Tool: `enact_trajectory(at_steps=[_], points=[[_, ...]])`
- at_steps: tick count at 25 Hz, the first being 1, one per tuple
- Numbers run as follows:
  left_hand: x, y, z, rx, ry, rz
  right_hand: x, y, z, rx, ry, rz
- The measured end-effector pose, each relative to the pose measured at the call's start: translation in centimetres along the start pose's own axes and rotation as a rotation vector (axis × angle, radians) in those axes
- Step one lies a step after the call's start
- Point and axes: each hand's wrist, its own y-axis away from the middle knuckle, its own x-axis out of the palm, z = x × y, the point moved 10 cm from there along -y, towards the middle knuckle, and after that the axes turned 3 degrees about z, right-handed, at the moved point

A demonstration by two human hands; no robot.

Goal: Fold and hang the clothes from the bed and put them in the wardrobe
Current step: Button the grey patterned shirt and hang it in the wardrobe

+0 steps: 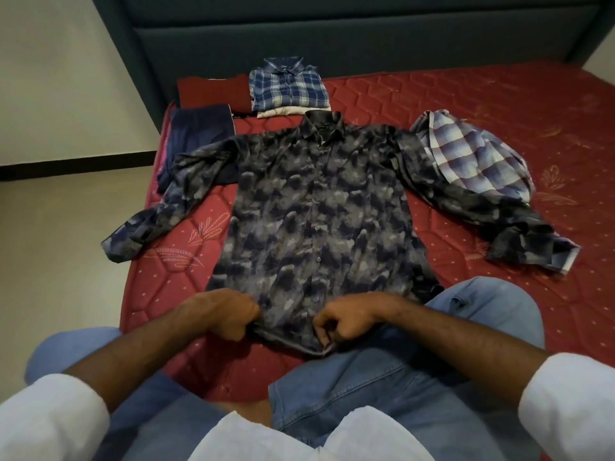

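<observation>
Your knees in blue jeans (pixel 349 394) press into the red mattress (pixel 466 104), white sleeves (pixel 50 417) pushed back on both forearms. Just beyond them your left hand (pixel 229 317) and right hand (pixel 342 322) each have their fingers curled round the bottom hem of the camouflage shirt (pixel 309 207). That shirt lies front up and buttoned, flat on the mattress, collar pointing away from you, both sleeves spread wide. Past its collar sits a folded blue plaid shirt (pixel 288 84) stacked on a pale folded garment (pixel 283 111). Left of that stack lies a folded maroon garment (pixel 213 93), and a navy garment (pixel 196 134) sits under the camouflage shirt's left shoulder. A crumpled purple checked shirt (pixel 472 158) touches its right sleeve. The dark headboard (pixel 332 34) stands behind everything.
</observation>
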Motion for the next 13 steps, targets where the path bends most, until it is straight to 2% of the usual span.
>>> enact_trajectory(at_steps=[2,4,5,6,8,10,11,13], points=[[1.7,0.2,-1.1,0.043,0.023,0.152,1.6,0.3,0.4,-0.044,-0.241,0.119],[3.2,1.0,-1.7,0.065,0.288,0.356,1.1,0.5,0.2,-0.091,-0.531,0.154],[2.8,1.0,-1.7,0.077,0.487,0.397,-0.4,0.3,-0.6,-0.098,-0.622,0.08],[1.3,0.5,-1.1,0.089,0.67,0.34,-2.8,0.0,-1.9,-0.09,-0.671,-0.061],[-3.7,-1.8,2.4,0.096,0.837,-0.037,-8.3,-0.3,-5.2,-0.024,-0.666,-0.43],[-8.6,-3.8,6.3,0.061,0.743,-0.441,-13.1,-0.2,-8.1,0.063,-0.582,-0.721],[-10.4,-5.0,7.7,0.035,0.658,-0.561,-14.9,-0.5,-9.3,0.109,-0.54,-0.797],[-13.1,-8.1,9.9,-0.067,0.519,-0.65,-17.9,-1.3,-11.2,0.178,-0.487,-0.857]])
